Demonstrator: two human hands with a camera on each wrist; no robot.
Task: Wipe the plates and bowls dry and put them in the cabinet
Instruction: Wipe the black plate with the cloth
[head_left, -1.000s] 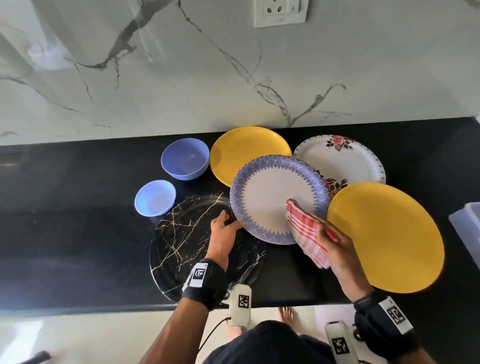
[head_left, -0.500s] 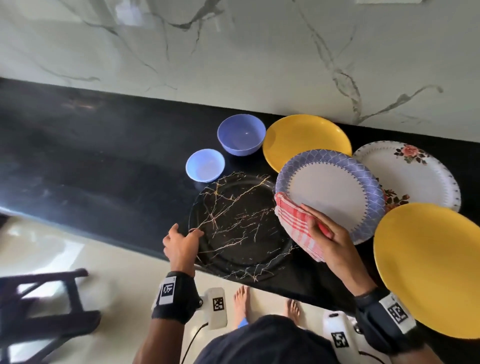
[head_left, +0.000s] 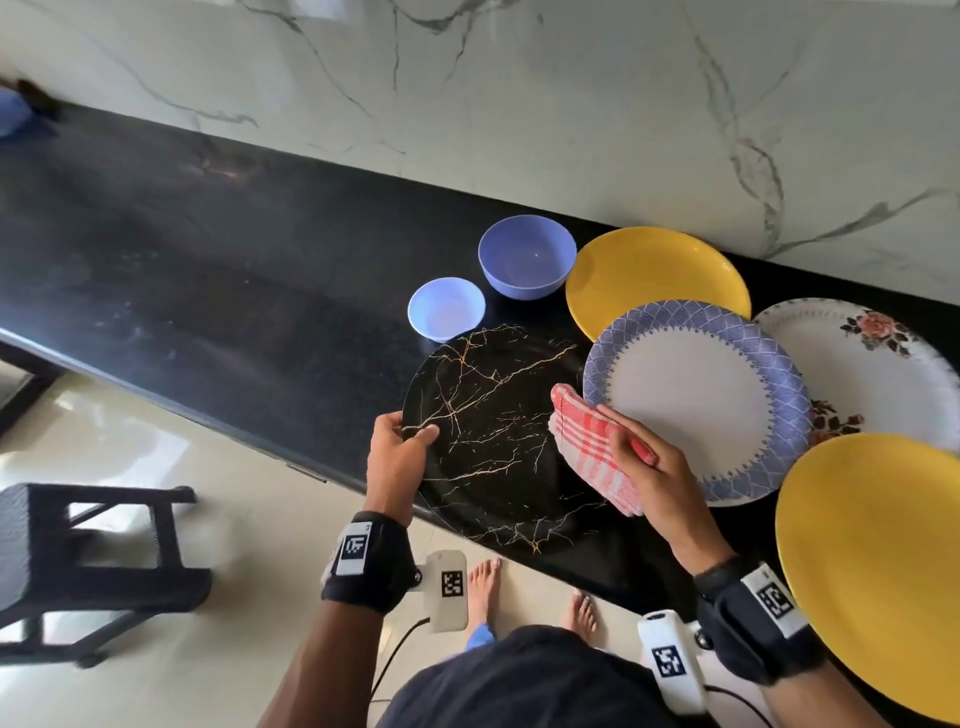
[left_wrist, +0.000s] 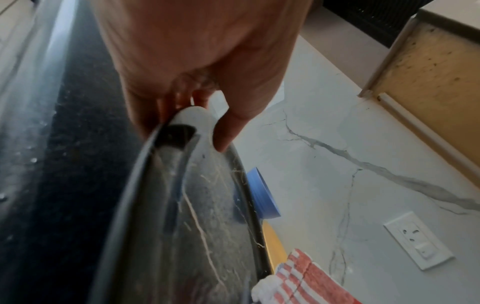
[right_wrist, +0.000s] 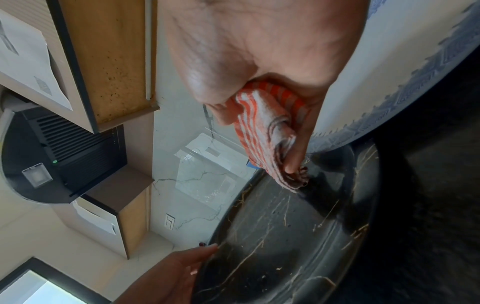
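The big yellow round plate (head_left: 878, 561) near the black counter's front edge is cut off by the right side of the head picture. The white flowered plate (head_left: 862, 374) is partly hidden under the blue-rimmed white plate (head_left: 696, 400), and the picture's edge cuts it too. The red and white checked cloth (head_left: 592, 447) hides part of the black gold-veined plate (head_left: 493, 436). The left hand (left_wrist: 197, 51) covers its own fingers in the left wrist picture.
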